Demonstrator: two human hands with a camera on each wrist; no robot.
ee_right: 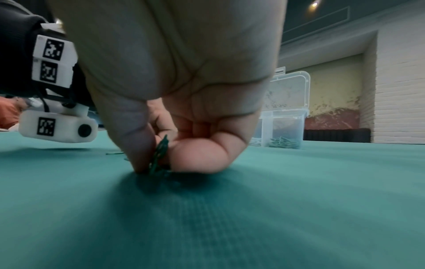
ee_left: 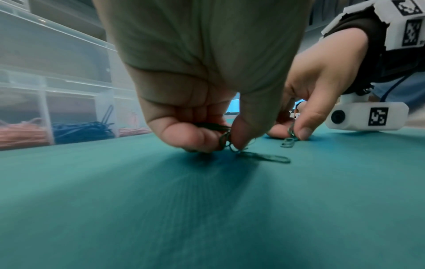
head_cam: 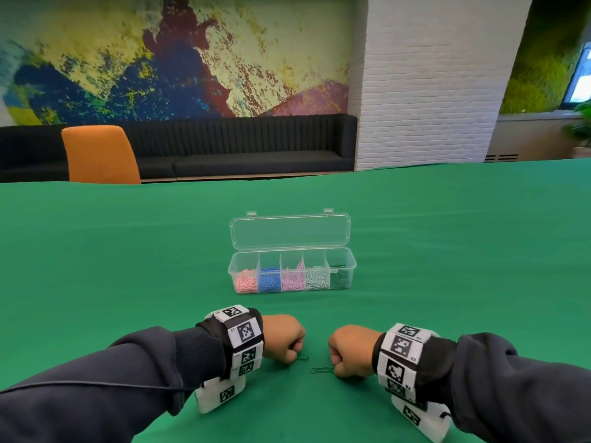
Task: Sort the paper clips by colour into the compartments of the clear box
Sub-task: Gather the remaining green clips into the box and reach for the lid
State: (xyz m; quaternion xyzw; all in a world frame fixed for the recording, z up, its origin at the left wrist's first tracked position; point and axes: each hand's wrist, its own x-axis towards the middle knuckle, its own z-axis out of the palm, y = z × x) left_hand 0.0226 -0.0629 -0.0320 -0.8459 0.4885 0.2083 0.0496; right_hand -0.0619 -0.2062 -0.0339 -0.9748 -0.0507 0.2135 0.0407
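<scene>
Both hands are down on the green table near its near edge, fists curled, knuckles facing each other. The left hand (head_cam: 283, 338) pinches dark green clips (ee_left: 224, 138) between thumb and curled fingers, holding a small bunch against the cloth; one more clip (ee_left: 268, 157) lies flat just beside the thumb tip, its long axis running away from the hand toward the right hand. The right hand (head_cam: 350, 350) grips its own green clips (ee_right: 159, 154) between thumb and forefinger, these standing nearly upright on edge, lower ends touching the cloth. Another clip (head_cam: 321, 369) lies flat at that hand's thumb side, its long axis along the near edge, pointing toward the left hand.

The box (head_cam: 292, 273) stands farther in, near the middle of the table, well apart from both hands, its long side parallel to the near edge and its lid (head_cam: 289, 231) open and raised at the back. Its five compartments hold, left to right, salmon, blue, pink, white and dark green clips.

An orange chair (head_cam: 99, 155) stands at the far left edge.
</scene>
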